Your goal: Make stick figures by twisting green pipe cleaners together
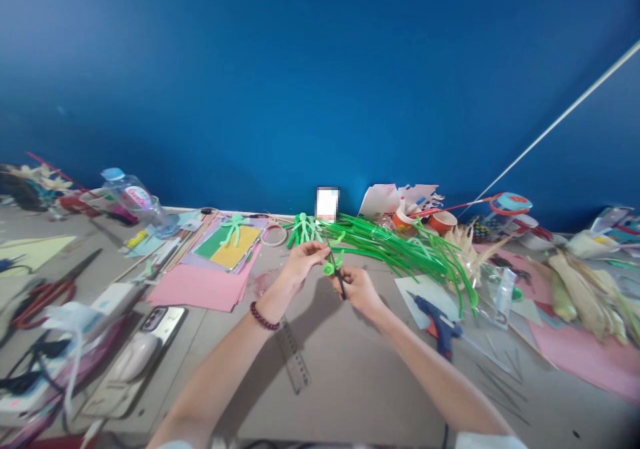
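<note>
- Head view: a green coiled piece (pixel 329 269) lies between the two hands, above the counter (pixel 350 395).
- Left hand (pixel 304 262): fingertips just beside the piece; whether this grip pinches a strand cannot be told.
- Right hand (pixel 357 290): grip closed about dark scissors (pixel 342 285), blades pointing away from the wearer.
- Progress, as judged: one green figure (pixel 233 230) appears complete upon coloured sheets (pixel 239 249); the coiled piece seems unfinished, and many green stems (pixel 383 237) lie loose, apparently unworked.
</note>
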`<state>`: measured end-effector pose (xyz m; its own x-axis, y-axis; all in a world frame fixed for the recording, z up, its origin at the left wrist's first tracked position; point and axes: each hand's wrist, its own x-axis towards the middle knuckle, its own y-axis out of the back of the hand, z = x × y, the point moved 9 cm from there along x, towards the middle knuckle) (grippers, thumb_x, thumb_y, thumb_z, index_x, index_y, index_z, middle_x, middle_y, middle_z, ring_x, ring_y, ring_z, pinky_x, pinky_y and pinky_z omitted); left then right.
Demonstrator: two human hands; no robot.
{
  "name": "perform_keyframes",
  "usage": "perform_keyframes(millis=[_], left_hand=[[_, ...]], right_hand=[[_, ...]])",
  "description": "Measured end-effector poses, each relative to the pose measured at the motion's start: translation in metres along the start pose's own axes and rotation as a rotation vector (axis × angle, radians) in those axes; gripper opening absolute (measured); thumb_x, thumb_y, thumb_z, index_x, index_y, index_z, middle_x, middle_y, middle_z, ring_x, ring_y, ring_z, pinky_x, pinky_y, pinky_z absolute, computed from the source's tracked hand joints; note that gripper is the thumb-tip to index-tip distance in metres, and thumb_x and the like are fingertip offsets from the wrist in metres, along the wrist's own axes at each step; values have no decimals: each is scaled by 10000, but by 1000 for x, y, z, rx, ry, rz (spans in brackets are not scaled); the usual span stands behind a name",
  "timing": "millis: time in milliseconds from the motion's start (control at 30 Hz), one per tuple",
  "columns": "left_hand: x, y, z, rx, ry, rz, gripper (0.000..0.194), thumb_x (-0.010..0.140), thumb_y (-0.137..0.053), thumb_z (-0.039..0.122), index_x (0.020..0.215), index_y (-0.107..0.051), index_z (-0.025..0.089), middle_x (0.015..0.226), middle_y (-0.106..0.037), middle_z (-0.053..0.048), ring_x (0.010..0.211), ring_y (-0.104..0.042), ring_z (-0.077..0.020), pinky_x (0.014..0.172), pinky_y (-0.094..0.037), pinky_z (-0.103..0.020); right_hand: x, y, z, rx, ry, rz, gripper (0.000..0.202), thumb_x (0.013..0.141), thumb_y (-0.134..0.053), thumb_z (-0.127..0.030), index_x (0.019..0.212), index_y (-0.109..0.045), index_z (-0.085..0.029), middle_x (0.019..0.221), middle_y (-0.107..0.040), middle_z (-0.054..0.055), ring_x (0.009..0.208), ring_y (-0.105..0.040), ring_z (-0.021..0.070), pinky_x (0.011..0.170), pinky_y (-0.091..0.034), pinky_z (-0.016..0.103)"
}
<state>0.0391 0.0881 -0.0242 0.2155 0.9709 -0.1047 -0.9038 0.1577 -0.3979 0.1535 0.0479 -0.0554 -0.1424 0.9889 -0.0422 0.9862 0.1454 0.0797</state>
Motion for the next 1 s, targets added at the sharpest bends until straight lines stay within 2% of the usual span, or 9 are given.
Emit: perform_keyframes(millis=[633, 867, 1000], left_hand=[[2, -3, -7, -16, 45, -66, 229, 527, -816, 252, 636, -648, 140, 573, -560, 32, 529, -476, -69, 548, -360, -222], [0, -5, -9, 14, 72, -63, 207, 534, -807, 233, 623, -645, 138, 586, -563, 23, 543, -486, -76, 554, -369, -226], [0, -8, -10, 7, 79, -89, 203, 546, -799, 233, 605, -627, 141, 578, -553, 23, 542, -483, -80, 561, -374, -233]], right_hand=[[-4, -1, -7, 10, 1, -8, 282, 631, -654, -309, 480, -453, -180, 428, -462, -49, 386, -424, 80, 400, -311, 200], [-4, -5, -7, 75, -9, -42, 186, 616, -597, -251, 493, -477, -180, 392, -469, -54, 361, -403, 71, 384, -298, 191], [-3, -3, -2, 67, -75, -40, 227, 667, -618, -321, 545, -497, -173, 393, -506, -41, 327, -339, 50, 352, -244, 184]])
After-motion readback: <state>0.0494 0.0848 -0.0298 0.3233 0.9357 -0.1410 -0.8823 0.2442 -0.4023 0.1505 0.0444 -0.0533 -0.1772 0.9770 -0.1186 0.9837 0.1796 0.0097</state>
